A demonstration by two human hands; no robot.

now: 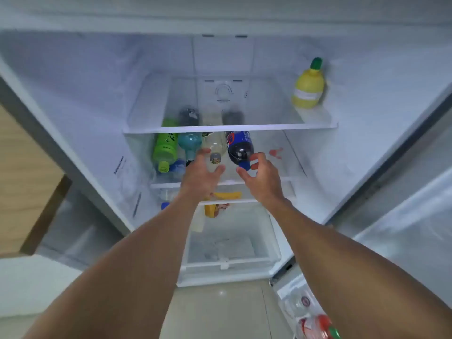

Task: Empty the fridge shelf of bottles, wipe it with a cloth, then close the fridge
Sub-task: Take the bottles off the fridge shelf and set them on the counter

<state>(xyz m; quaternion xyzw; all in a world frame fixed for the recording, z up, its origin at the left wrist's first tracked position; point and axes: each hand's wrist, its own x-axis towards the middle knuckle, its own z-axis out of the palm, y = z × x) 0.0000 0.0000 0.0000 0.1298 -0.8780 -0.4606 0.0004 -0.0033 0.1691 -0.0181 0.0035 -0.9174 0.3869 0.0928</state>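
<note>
Open fridge (73, 99); bottles (215, 145) half hidden by upper shelf (230, 128); both hands' fingers (244, 176) apart, empty.

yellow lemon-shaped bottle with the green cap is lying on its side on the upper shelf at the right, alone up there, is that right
Not quite. The head view shows the yellow lemon-shaped bottle standing upright, not lying on its side. The rest holds: it has a green cap and is alone at the right of the upper shelf. The bottles lying down are on the shelf below.
</note>
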